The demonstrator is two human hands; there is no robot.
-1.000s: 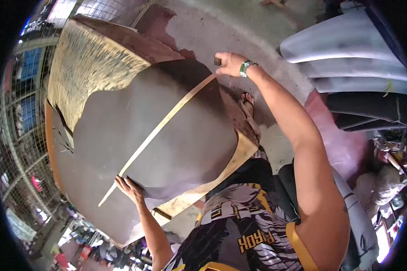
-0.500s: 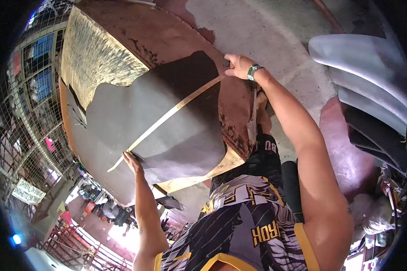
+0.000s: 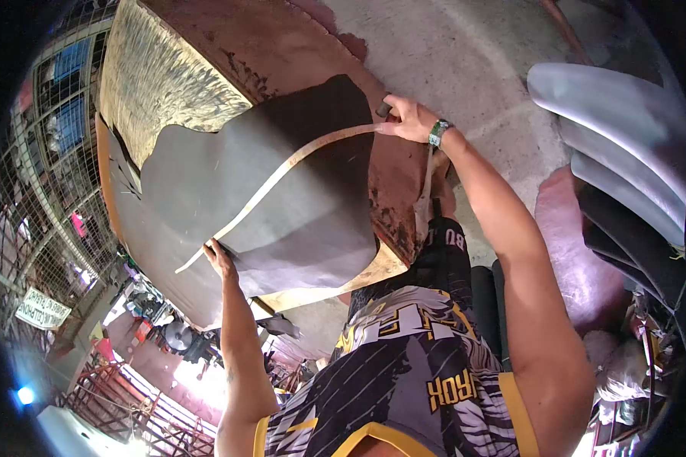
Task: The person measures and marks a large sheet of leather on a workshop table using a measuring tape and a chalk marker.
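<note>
A large sheet of dark grey leather-like material is draped over a broad worktable. Across it runs a pale, narrow measuring tape, bowed in an arc toward its far right end. My left hand has its fingertips closed on the tape near its free end, low on the sheet. At the sheet's upper right edge, my right hand grips the tape's other end. A short dark cylindrical piece also sticks out of the right hand's fingers.
The worktable has a worn, pale wooden top and a brown side. Grey and black sheets hang or lie stacked at the right. Wire mesh with a sign stands at the left. A concrete floor spreads behind.
The tape has gone from straight to bowed. My right hand has shifted slightly right, and more of the dark piece shows. My left hand has moved slightly up and left.
</note>
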